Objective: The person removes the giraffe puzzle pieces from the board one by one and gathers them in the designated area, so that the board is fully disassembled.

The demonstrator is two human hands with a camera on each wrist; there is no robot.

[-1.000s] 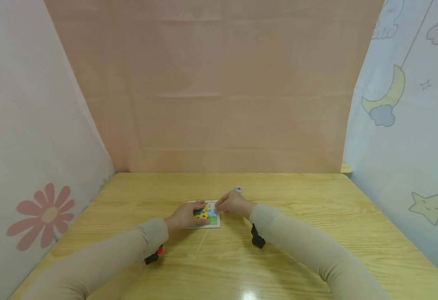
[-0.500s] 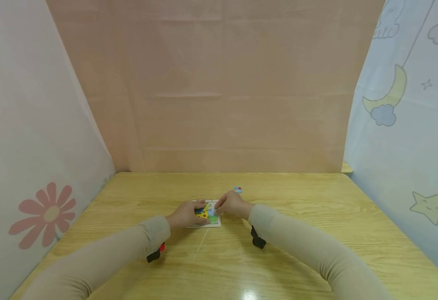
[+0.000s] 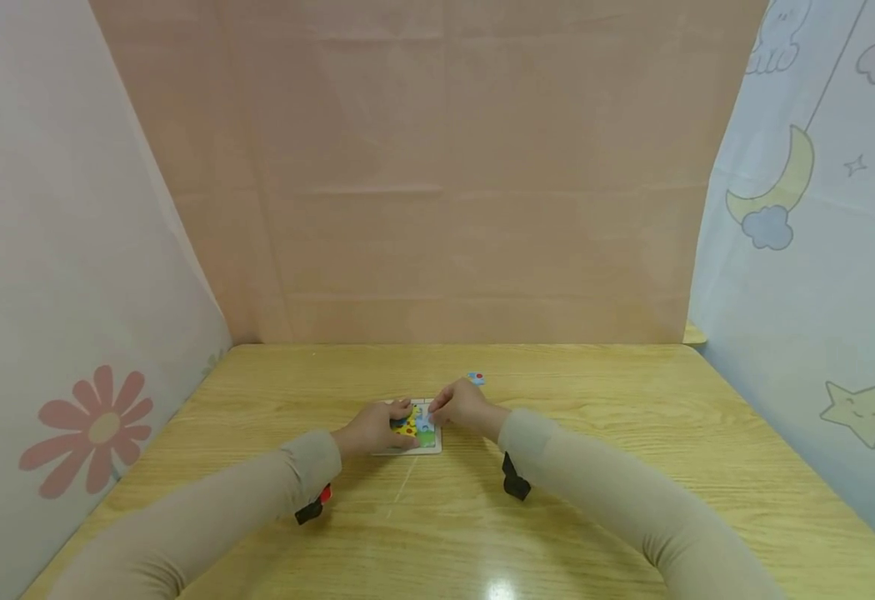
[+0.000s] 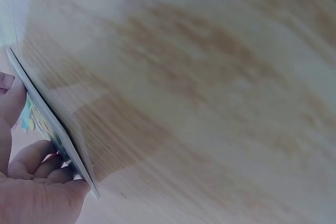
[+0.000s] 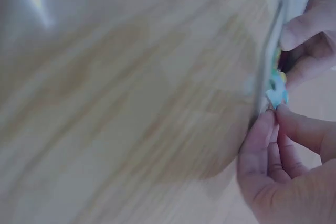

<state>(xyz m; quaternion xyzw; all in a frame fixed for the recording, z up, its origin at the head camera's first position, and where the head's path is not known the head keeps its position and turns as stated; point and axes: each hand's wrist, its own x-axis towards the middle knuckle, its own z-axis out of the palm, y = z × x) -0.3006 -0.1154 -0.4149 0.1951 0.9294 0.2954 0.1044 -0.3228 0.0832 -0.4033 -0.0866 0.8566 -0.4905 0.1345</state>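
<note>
A small puzzle board (image 3: 426, 451) with a pale rim lies on the wooden table. Its picture shows a yellow spotted giraffe (image 3: 407, 428) and green and light blue areas. Across the board's left part, my left hand (image 3: 367, 430) holds it, with thumb and fingers apart over the picture. In the left wrist view that thumb touches the board's edge and the other fingers bend over it. My right hand (image 3: 467, 405) is at the board's upper right, pinching a light blue puzzle piece (image 5: 275, 95) between thumb and fingertips. The hands partly hide the picture.
Another puzzle piece (image 3: 477, 378), blue with a red dot, lies on the table (image 3: 595, 467) just beyond my right hand. A plain tan cloth (image 3: 437, 208) hangs behind the table. Patterned cloths stand along both sides.
Both hands stay at the board. My right fingers shift slightly over its upper right part, and slightly more of the loose piece with the red dot shows.
</note>
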